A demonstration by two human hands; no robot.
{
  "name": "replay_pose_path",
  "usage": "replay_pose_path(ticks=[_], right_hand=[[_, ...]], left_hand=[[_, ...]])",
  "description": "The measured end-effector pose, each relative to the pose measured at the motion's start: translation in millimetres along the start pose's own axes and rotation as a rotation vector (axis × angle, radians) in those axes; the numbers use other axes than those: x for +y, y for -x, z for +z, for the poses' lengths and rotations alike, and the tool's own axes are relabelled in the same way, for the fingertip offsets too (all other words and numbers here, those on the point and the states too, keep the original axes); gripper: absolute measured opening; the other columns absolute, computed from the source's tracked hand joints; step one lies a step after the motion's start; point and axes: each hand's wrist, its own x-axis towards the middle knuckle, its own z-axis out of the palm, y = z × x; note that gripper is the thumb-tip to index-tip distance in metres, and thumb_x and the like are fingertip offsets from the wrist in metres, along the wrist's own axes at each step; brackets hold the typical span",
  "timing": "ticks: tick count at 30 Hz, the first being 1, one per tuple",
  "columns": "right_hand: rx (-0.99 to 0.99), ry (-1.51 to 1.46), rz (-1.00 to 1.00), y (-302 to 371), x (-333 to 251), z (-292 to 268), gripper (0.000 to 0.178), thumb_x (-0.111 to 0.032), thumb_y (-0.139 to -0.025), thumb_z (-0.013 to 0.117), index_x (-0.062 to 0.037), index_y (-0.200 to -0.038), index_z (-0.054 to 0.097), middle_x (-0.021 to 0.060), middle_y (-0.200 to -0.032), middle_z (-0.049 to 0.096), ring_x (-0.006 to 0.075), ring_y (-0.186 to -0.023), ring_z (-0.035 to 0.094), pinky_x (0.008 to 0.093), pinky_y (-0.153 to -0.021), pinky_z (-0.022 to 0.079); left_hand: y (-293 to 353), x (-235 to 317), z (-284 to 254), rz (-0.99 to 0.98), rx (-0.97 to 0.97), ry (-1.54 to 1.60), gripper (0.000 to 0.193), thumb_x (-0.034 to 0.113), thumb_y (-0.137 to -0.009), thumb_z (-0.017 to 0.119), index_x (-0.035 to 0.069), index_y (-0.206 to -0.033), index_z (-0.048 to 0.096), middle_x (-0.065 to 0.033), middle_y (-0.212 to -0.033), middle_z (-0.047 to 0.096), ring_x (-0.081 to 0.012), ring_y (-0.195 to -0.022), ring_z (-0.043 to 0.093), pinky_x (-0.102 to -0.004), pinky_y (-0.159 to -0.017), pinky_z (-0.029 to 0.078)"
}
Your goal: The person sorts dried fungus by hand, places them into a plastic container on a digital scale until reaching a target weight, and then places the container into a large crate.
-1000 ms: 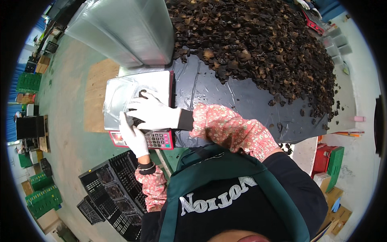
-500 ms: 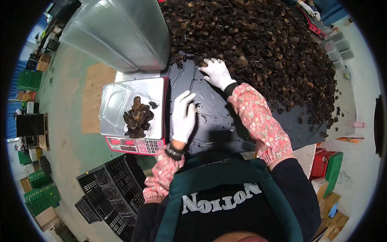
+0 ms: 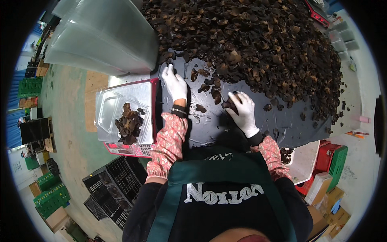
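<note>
My left hand (image 3: 175, 84), in a white glove, is over the dark sheet between the scale and the big pile, fingers stretched out and nothing seen in them. My right hand (image 3: 243, 113), also gloved in white, curls around dark wood ear mushrooms (image 3: 231, 103) close to the table's near side. Loose wood ear pieces (image 3: 216, 95) lie between the hands. A large heap of dried wood ear mushrooms (image 3: 258, 44) covers the far part of the table. On the red-edged scale (image 3: 150, 121), a clear plastic container (image 3: 109, 105) holds a small clump of wood ear (image 3: 129, 125).
Tall stacks of clear plastic containers (image 3: 105, 36) stand beyond the scale. Black crates (image 3: 113, 185) are on the floor at the lower left. To the right of the table are a white foam box (image 3: 303, 161) and a green crate (image 3: 338, 167). Another red scale (image 3: 318, 16) sits at the far right.
My right hand has come back from the pile's edge toward me and curled around mushrooms. Several loose pieces now lie on the sheet. My left hand has moved farther from me.
</note>
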Motion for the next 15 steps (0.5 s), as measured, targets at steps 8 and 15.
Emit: replay_pose_path(ticks=[8,15], right_hand=[[0.017,0.253,0.146,-20.8,-4.6,-19.7,0.04,-0.031,-0.077,0.078,-0.0099,-0.109,0.071,0.0045,-0.087,0.063,0.0244,-0.087,0.06,0.0369,-0.075,0.046],[0.121,-0.083,-0.239,-106.3,-39.3,38.9,0.034,-0.014,-0.09,0.063,-0.0036,-0.123,0.062,0.0136,-0.121,0.063,0.028,-0.11,0.061,0.035,-0.091,0.052]], left_hand=[[-42.8,1.5,11.4,-0.331,-0.224,-0.287,0.031,0.022,-0.087,0.068,0.009,-0.113,0.059,-0.0144,-0.116,0.059,-0.035,-0.101,0.063,-0.0446,-0.087,0.051],[-8.6,-5.7,-2.1,-0.226,-0.125,0.336,0.028,0.004,-0.088,0.054,0.004,-0.115,0.062,-0.0148,-0.111,0.066,-0.027,-0.098,0.063,-0.0363,-0.091,0.048]])
